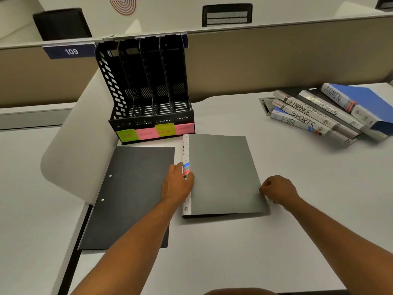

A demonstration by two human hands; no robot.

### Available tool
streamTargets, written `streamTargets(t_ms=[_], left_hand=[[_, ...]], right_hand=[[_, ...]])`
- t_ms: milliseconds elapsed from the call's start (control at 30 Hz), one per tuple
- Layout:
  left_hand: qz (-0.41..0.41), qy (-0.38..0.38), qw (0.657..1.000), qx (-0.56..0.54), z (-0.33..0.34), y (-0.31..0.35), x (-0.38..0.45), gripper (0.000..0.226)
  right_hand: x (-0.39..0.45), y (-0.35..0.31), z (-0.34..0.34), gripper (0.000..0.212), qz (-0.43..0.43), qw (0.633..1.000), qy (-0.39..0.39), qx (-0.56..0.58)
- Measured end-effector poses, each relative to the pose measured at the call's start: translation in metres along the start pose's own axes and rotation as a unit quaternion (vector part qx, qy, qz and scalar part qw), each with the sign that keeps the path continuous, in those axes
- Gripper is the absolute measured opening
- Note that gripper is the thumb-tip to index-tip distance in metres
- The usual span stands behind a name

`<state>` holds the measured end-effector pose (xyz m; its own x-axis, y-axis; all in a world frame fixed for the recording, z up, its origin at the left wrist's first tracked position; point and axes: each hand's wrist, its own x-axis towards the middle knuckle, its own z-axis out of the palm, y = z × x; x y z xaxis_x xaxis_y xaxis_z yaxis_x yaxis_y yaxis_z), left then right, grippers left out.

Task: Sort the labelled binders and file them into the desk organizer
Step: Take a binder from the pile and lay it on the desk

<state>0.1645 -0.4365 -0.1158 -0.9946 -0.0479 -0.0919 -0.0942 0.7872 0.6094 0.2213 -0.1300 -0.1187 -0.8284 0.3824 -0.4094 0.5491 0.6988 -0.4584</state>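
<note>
Grey binder [223, 175] flat near the worktop's [244, 252] front edge, just ahead of both hands, long axis running from the front edge toward the back. Spine on its left side, label blank or unreadable from here. Left hand [177, 185] at the spine, thumb over the cover edge, grip narrow and pinching the spine's lower half. Right hand [278, 191] at the opposite open edge, fingers curled, apparently gripping that edge; hold not fully visible. Both equally close, one per long side. Black folder [129, 194] flat just left, at the worktop's left edge. Desk organizer [148, 92] directly behind, slots empty, toward the back-left. Stack of labelled binders [327, 112] at the back-right corner.
</note>
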Motion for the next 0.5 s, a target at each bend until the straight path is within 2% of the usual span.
streamTargets(t_ms=[100, 267, 500], left_hand=[[0.014, 0.014, 1.0, 0.021, 0.004, 0.004, 0.006, 0.047], [0.091, 0.03, 0.989, 0.11, 0.013, 0.023, 0.012, 0.039], [0.154, -0.03, 0.985, 0.074, 0.041, 0.072, 0.018, 0.025]], right_hand=[[-0.001, -0.003, 0.003, 0.029, -0.028, 0.999, 0.044, 0.003], [0.004, 0.004, 0.009, 0.029, -0.056, 0.998, 0.016, 0.009], [0.021, 0.031, -0.013, 0.028, -0.049, 0.996, 0.01, 0.08]])
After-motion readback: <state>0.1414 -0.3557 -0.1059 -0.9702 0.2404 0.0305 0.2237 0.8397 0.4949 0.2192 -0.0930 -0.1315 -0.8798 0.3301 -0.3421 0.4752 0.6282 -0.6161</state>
